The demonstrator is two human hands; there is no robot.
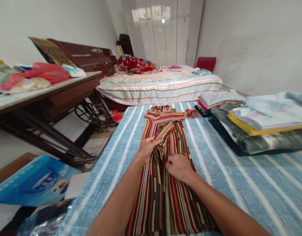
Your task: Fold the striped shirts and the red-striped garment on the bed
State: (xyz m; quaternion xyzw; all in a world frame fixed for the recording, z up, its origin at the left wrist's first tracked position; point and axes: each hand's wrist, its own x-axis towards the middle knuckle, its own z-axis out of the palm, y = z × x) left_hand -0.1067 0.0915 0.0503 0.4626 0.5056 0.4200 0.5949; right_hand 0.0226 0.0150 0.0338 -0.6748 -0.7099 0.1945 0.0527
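Note:
A long garment that looks like a dress [151, 196], striped in red, tan, black and cream, lies lengthwise on the blue bedcover [202, 157]. One of its sleeves [170, 115] is folded straight across the upper part. My left hand [146, 150] pinches the end of another striped strip [165, 130], a sleeve or a sash, lifted slightly above the dress at its middle. To the right and a little nearer, my right hand [178, 166] is curled closed against the dress; its fingertips are hidden, so what they grip cannot be made out.
Stacks of folded clothes [269, 131] lie on the bedcover at the right, with a smaller pile [214, 98] behind. A table with an iron wheel [91, 111] below stands left, a blue box [37, 180] beneath it. Another bed [160, 88] is beyond.

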